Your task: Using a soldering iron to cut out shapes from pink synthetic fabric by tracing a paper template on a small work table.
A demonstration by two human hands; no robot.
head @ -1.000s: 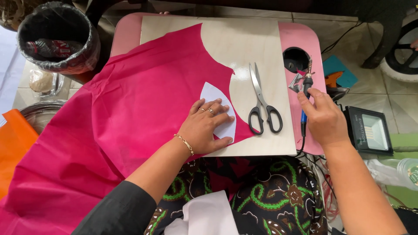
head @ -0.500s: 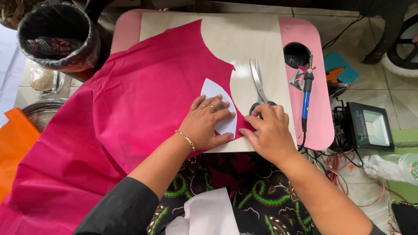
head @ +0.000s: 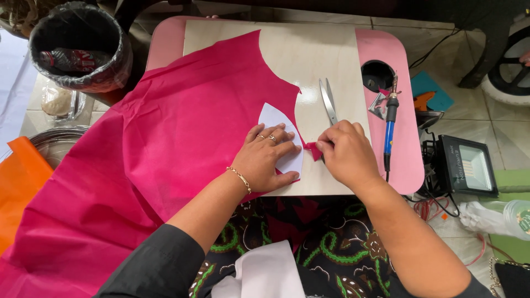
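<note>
At frame centre, the left hand (head: 265,157) is lying flat, fingers spread, pressing a white pattern (head: 279,124) onto pink fabric (head: 165,138) on the board (head: 320,49). Just right of it, the right hand (head: 345,154) is pinching the fabric's edge, covering the handles of the scissors (head: 328,100).

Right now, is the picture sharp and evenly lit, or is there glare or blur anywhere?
In the head view: light is soft and even, shadows faint; a small pale glare sits on the wooden board near the scissors; the left hand, right hand and pink fabric are sharp; edges bend slightly.
</note>
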